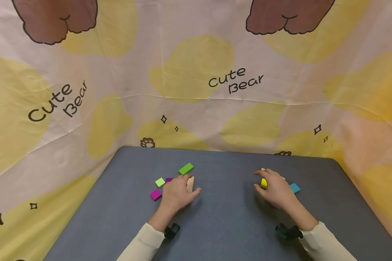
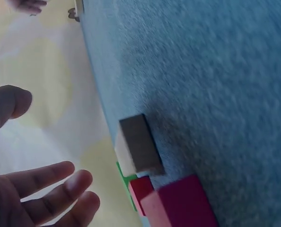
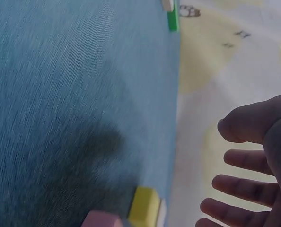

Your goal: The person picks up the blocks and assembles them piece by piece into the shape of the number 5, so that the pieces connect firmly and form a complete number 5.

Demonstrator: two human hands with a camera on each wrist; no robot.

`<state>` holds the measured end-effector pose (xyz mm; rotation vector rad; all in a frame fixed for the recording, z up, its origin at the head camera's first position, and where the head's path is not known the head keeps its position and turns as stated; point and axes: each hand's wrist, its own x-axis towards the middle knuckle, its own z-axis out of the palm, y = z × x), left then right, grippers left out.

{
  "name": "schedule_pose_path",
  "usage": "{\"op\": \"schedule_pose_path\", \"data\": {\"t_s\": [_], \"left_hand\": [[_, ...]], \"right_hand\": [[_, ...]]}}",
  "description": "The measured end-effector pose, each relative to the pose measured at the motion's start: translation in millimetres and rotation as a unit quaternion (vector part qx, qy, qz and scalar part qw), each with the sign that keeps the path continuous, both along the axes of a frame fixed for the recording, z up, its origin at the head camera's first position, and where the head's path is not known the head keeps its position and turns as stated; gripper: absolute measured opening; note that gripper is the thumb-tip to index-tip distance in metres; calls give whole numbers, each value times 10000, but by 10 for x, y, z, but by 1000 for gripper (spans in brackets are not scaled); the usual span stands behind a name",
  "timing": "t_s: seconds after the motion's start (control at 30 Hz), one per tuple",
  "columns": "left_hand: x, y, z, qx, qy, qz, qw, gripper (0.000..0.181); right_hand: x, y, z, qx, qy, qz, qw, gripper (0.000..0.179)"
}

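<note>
My left hand (image 1: pixel 176 194) hovers over the left group of blocks, thumb held apart from the fingers, grasping nothing. Beside it lie a plain wooden block (image 1: pixel 190 184), a bright green block (image 1: pixel 186 169), a light green block (image 1: pixel 160 182) and a magenta block (image 1: pixel 155 195). A purple block (image 1: pixel 168 179) is partly covered by this hand. In the left wrist view, the wooden block (image 2: pixel 140 144) sits below the spread fingers. My right hand (image 1: pixel 276 190) is above the right group, fingers loosely bent and holding nothing. Near it are a yellow block (image 1: pixel 264 183) and a blue block (image 1: pixel 294 188); a pinkish block (image 3: pixel 101 220) shows in the right wrist view.
The blocks lie on a dark grey table (image 1: pixel 222 217). Between the two groups is a wide stretch of bare tabletop. A bear-print cloth (image 1: pixel 196 119) hangs behind the far edge and along both sides.
</note>
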<state>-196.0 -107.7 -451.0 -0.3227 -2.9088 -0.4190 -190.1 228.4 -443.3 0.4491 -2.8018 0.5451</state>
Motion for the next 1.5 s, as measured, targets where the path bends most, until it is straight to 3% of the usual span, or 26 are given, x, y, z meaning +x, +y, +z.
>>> {"op": "schedule_pose_path", "data": {"t_s": [0.23, 0.83, 1.27, 1.5], "left_hand": [[-54, -57, -57, 60, -203, 178, 9996, 55], [-167, -101, -156, 179, -491, 278, 9982, 55], [-241, -94, -185, 192, -841, 426, 9954, 54], [-250, -75, -198, 260, -916, 464, 9944, 54]], "right_hand": [[-100, 179, -107, -276, -464, -16, 9985, 37], [-287, 340, -296, -52, -946, -135, 9954, 33], [-338, 321, -308, -124, -895, -39, 9959, 30], [-466, 167, -260, -252, -770, 247, 9964, 27]]}}
